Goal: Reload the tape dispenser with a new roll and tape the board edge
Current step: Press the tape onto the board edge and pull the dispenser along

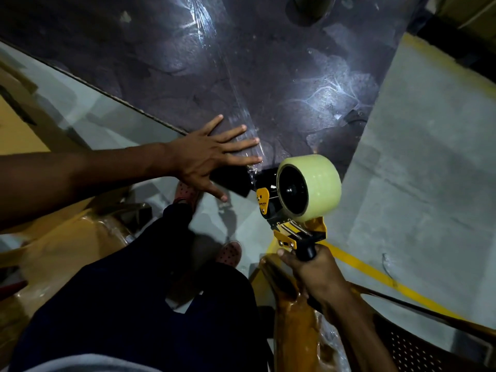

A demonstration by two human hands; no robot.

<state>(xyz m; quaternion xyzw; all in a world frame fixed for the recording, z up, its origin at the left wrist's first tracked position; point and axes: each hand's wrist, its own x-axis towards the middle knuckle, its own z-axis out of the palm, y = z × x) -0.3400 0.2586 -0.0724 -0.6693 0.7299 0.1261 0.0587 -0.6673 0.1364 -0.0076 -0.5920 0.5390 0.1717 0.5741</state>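
A large dark board covered in shiny film slopes away in front of me. My left hand lies flat on its near corner with fingers spread, pressing on a strip of clear tape that runs up the board. My right hand grips the black handle of a yellow and black tape dispenser. A full roll of pale clear tape sits on its hub. The dispenser's front end meets the board's near edge beside my left fingertips.
Grey concrete floor with a yellow painted line lies to the right. Brown wrapped packages sit at my right knee and at the left. My legs and sandalled feet are below the board. A dark cylinder stands at the board's far end.
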